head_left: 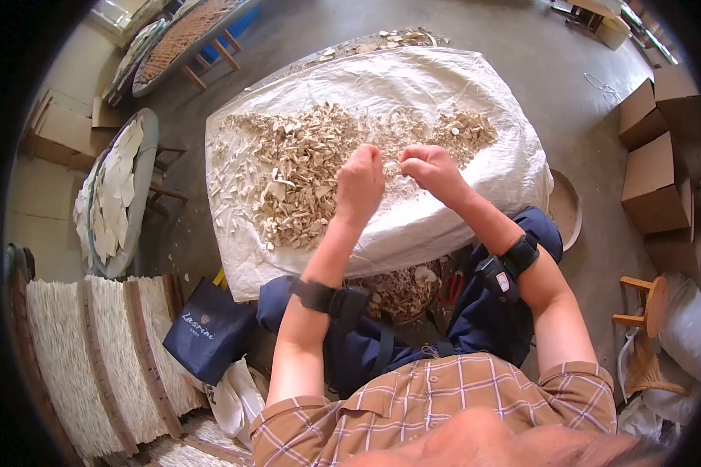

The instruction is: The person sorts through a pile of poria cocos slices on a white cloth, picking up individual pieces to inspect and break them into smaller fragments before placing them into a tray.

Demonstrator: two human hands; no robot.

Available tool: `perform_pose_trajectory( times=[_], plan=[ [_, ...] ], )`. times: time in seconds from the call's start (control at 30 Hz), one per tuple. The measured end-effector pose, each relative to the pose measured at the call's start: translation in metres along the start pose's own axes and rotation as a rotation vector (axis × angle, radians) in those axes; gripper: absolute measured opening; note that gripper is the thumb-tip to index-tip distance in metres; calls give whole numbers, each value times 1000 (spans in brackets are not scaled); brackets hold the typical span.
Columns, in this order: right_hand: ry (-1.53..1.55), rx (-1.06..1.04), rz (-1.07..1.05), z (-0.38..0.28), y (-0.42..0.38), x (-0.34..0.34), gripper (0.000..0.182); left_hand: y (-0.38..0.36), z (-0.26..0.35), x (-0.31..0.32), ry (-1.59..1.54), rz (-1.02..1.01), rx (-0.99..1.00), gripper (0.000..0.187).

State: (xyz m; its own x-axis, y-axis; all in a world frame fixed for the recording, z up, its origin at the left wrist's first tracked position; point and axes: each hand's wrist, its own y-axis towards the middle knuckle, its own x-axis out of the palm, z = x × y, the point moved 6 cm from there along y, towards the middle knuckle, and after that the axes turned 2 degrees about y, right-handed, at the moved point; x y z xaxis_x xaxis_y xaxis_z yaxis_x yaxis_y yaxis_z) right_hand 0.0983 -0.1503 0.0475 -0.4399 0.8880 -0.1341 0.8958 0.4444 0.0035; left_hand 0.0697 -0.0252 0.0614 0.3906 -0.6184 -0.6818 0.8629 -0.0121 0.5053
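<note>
A white cloth (382, 249) covers the work surface before me, with a large heap of pale dried pieces (296, 167) on its left and middle and a smaller pile (463, 132) at the right. My left hand (361, 183) is closed over the right edge of the large heap. Just right of it, my right hand (434, 173) is also closed, its fingertips pinched above small scattered bits. The two hands are close together but apart. Whatever either one holds is hidden or too small to name.
Below the cloth, between my legs, sits a container of pieces (401, 294). A round tray (565, 210) is at the right edge. Cardboard boxes (650, 183) and a wooden stool (656, 306) stand right; a dark blue bag (209, 331) and a round rack (144, 163) stand left.
</note>
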Motion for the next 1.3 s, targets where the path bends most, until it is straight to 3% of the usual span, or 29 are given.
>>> perform_pose_trajectory(
  times=[0.07, 0.1, 0.17, 0.23, 0.3, 0.37, 0.4, 0.43, 0.47, 0.5, 0.57, 0.67, 0.7, 0.77, 0.83, 0.9, 1.13, 1.3],
  plan=[
    [106, 79, 11, 3, 1, -3, 15, 5, -30, 8, -248, -125, -378, 10],
    [214, 159, 26, 7, 0, -3, 15, 6, -30, 11, -247, -126, -382, 10],
    [211, 150, 45, 5, 0, -4, 16, 9, -24, 19, -723, -26, -411, 6],
    [119, 99, 140, 6, 2, -10, 18, 10, -22, 24, -758, -68, -417, 12],
    [94, 75, 153, 14, 6, -11, 19, 7, -21, 36, -631, -352, -446, 21],
    [-58, 1, 160, 10, 8, -11, 22, 7, -15, 31, -557, -342, -356, 28],
    [-121, -63, 141, 5, 8, -10, 23, 8, -13, 32, -566, -322, -310, 28],
    [-311, -500, 190, -3, 6, -6, 26, 7, -13, 33, -589, -347, -341, 28],
    [-185, -221, 121, 12, 11, -6, 27, 10, -1, 23, -542, -328, -321, 27],
    [-313, -387, 80, 14, 12, 1, 29, 9, -3, 24, -521, -371, -317, 27],
    [-131, -245, 19, 2, 5, 3, 25, 6, -7, 27, -610, -412, -327, 28],
    [440, 103, -42, 4, 2, 8, 16, 5, -3, 26, -826, -388, -384, 28],
    [446, 99, -40, 1, 1, 7, 16, 5, -4, 25, -927, -355, -432, 28],
    [886, 231, -140, 2, -2, 15, 17, 5, 1, 24, -1058, -334, -490, 26],
    [925, 218, -125, 1, 0, 17, 17, 4, 1, 20, -1130, -208, -647, 24],
    [873, 64, -40, -6, 1, 16, 17, 3, -4, 27, -1184, -189, -641, 21],
    [892, 19, 231, 4, 6, 18, 17, 7, -8, 36, -1388, -135, -610, 19],
    [813, 3, 396, 8, 5, 15, 19, 5, -15, 43, -1316, -64, -751, 14]
  ],
)
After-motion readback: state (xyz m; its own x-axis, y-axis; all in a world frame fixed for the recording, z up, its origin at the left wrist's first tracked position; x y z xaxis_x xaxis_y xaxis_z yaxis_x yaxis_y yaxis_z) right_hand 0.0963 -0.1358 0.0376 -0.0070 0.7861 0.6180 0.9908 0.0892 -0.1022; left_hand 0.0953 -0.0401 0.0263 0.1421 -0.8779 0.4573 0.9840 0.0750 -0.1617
